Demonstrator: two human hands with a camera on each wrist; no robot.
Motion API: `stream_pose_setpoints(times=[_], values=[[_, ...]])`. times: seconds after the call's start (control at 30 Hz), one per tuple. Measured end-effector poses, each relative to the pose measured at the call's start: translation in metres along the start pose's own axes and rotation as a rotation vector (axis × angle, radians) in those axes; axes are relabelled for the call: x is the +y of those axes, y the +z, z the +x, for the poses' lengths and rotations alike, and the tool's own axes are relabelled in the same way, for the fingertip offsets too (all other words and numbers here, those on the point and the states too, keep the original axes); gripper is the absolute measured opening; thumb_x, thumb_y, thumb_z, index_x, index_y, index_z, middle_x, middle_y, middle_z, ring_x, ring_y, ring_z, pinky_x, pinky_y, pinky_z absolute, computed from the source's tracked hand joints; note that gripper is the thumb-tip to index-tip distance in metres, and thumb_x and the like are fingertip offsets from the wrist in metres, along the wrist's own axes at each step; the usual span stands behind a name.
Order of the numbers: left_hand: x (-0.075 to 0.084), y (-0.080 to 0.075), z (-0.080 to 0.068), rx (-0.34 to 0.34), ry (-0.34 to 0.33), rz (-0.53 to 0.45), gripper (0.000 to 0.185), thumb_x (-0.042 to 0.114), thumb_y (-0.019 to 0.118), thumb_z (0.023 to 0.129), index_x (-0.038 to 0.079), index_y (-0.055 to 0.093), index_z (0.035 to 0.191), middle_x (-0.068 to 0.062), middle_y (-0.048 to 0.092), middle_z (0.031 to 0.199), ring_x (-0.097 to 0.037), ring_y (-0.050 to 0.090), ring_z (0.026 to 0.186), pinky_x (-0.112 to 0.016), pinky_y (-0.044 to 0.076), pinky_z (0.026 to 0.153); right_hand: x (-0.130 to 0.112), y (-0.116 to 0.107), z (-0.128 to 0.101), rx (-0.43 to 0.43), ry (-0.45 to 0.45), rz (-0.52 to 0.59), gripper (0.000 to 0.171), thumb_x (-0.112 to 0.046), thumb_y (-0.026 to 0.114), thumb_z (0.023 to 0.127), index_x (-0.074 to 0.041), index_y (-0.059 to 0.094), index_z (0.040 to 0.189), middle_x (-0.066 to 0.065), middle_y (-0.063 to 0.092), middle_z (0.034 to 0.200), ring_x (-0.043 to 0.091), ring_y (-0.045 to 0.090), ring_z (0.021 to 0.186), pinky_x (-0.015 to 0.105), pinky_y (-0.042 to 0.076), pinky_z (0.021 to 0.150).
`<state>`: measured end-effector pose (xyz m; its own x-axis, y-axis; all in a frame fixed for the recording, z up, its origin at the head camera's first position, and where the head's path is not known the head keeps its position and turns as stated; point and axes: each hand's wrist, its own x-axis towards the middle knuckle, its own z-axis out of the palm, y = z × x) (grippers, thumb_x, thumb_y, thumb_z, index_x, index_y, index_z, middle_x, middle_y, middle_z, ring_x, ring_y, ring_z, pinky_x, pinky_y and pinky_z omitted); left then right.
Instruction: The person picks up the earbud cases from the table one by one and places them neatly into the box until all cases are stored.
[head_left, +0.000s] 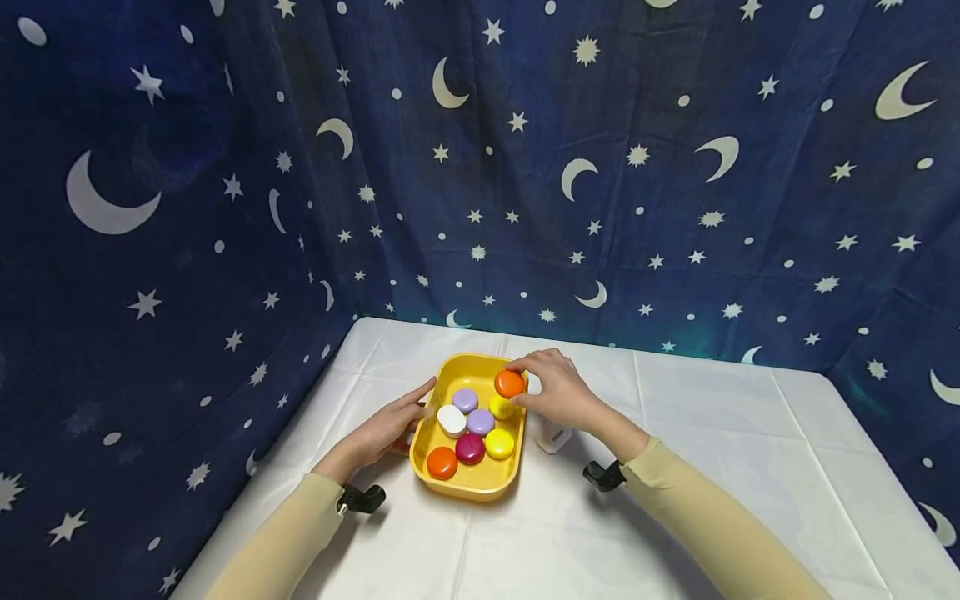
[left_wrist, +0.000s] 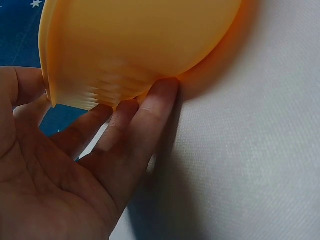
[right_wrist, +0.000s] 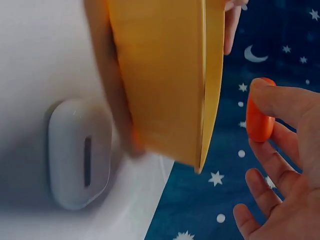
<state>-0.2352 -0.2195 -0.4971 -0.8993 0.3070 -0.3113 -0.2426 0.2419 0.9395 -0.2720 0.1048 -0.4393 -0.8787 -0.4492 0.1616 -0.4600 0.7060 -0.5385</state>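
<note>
A yellow tray [head_left: 461, 487] sits on the white table and holds several round coloured discs: purple, white, yellow, magenta and orange. My right hand [head_left: 551, 387] pinches an orange disc [head_left: 509, 383] over the tray's far right corner; the right wrist view shows the orange disc [right_wrist: 260, 117] between thumb and fingertip beside the tray's rim [right_wrist: 212, 85]. With straight fingers, my left hand [head_left: 395, 421] rests against the tray's left wall [left_wrist: 125, 45], fingertips touching its base.
A small white oblong object [head_left: 553, 437] lies on the tablecloth just right of the tray, also seen as a white case [right_wrist: 80, 150]. A dark blue curtain [head_left: 480, 167] with moons and stars hangs behind and to the left.
</note>
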Motion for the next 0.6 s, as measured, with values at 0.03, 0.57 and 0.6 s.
stream_pose_setpoints(times=[0.03, 0.57, 0.6], values=[[0.000, 0.000, 0.000, -0.002, 0.000, -0.001, 0.063, 0.031, 0.051, 0.104, 0.037, 0.028, 0.163, -0.017, 0.064, 0.105, -0.028, 0.068, 0.094, -0.045, 0.060, 0.076, -0.002, 0.002, 0.002, -0.013, -0.006, -0.015, 0.049, -0.030, 0.083, 0.084, -0.023, 0.070, 0.131, 0.000, 0.064, 0.126, 0.025, 0.043, 0.127, 0.050, 0.034, 0.107], [0.000, -0.002, 0.000, -0.011, -0.008, -0.004, 0.063, 0.032, 0.052, 0.104, 0.038, 0.028, 0.162, -0.015, 0.063, 0.096, -0.026, 0.067, 0.091, -0.041, 0.060, 0.073, -0.013, 0.036, 0.038, -0.105, -0.011, -0.232, 0.052, -0.036, 0.082, 0.084, -0.021, 0.071, 0.133, 0.004, 0.065, 0.131, 0.026, 0.045, 0.120, 0.045, 0.037, 0.099], [0.000, -0.003, 0.000, -0.009, -0.009, -0.004, 0.063, 0.032, 0.052, 0.104, 0.038, 0.028, 0.162, -0.014, 0.061, 0.093, -0.026, 0.067, 0.090, -0.041, 0.060, 0.073, -0.013, 0.037, 0.040, -0.102, -0.004, -0.238, 0.053, -0.036, 0.083, 0.084, -0.022, 0.070, 0.133, 0.005, 0.065, 0.131, 0.026, 0.045, 0.121, 0.044, 0.037, 0.099]])
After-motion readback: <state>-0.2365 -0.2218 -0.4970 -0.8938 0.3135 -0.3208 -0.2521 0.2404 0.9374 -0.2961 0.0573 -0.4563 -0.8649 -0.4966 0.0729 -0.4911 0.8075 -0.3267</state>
